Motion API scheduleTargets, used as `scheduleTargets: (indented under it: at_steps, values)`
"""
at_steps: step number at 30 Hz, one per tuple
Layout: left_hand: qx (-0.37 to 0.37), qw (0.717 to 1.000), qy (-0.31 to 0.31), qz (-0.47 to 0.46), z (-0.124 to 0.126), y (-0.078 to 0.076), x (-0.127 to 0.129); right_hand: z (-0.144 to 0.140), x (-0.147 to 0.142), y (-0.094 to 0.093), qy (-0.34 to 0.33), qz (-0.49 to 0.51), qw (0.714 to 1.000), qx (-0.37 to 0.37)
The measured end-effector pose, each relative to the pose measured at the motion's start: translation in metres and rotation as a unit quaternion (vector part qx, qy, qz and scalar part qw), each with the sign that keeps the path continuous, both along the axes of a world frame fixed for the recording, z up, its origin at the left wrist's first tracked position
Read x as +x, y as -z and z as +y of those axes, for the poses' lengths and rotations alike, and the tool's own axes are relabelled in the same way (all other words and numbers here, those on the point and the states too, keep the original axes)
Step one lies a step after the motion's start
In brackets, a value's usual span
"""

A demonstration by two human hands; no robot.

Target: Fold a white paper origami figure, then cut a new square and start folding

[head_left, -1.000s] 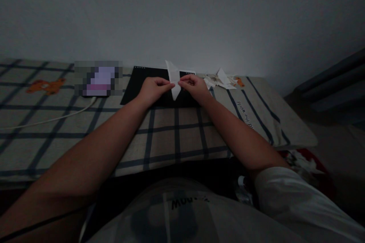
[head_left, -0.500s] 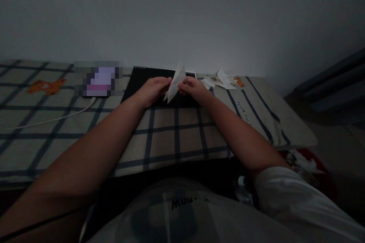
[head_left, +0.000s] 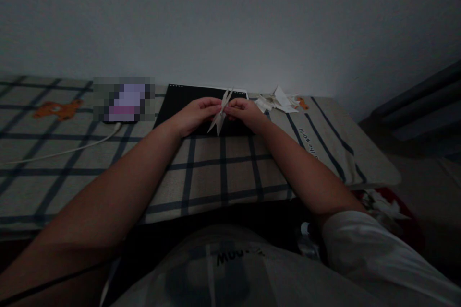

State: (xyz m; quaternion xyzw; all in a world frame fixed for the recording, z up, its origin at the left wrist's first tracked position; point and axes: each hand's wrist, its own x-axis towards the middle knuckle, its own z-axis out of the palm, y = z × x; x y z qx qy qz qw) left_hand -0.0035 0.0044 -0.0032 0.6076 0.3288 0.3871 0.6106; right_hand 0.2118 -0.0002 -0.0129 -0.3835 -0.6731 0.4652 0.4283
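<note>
A folded piece of white paper (head_left: 220, 123) is held upright between my hands, seen nearly edge-on, with its points spread above and below my fingers. My left hand (head_left: 198, 114) pinches it from the left side. From the right, my right hand (head_left: 245, 112) grips the same paper, its fingertips close to those of the left. Underneath lies a flat black pad (head_left: 180, 98) with small holes along its far edge. Some of the fingertips are hidden behind the paper.
A checked cloth (head_left: 205, 172) covers the table. Folded white papers (head_left: 283, 100) lie right of the pad. To the left are a phone (head_left: 126, 103) with a white cable (head_left: 86, 145) and an orange figure (head_left: 57, 109). Below right, a red bin (head_left: 406, 216) holds scraps near a bottle (head_left: 308, 240).
The folded paper has turned from showing a broad face to nearly edge-on, and its top has come lower. My fingertips have moved closer together around its middle.
</note>
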Motion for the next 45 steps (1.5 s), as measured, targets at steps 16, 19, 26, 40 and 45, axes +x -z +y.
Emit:
scheduleTargets:
  at_steps: [16, 19, 26, 40, 45]
  values:
    - [0.052, 0.987, -0.149, 0.028, 0.004, 0.002, 0.004, 0.007, 0.003, 0.006, 0.063, -0.033, 0.997, 0.012]
    - [0.053, 0.988, -0.139, 0.033, 0.004, 0.003, 0.004, 0.007, 0.002, 0.005, 0.063, -0.030, 0.998, 0.007]
    - [0.065, 0.988, -0.135, 0.034, 0.007, 0.005, 0.003, 0.001, 0.000, -0.001, 0.041, -0.027, 0.999, 0.002]
    - [0.057, 0.992, -0.111, 0.008, 0.003, 0.003, 0.003, 0.000, 0.003, -0.001, 0.074, -0.069, 0.995, 0.017]
    - [0.052, 0.992, -0.113, 0.023, 0.006, 0.005, 0.002, 0.005, 0.003, 0.002, 0.083, -0.083, 0.993, 0.014]
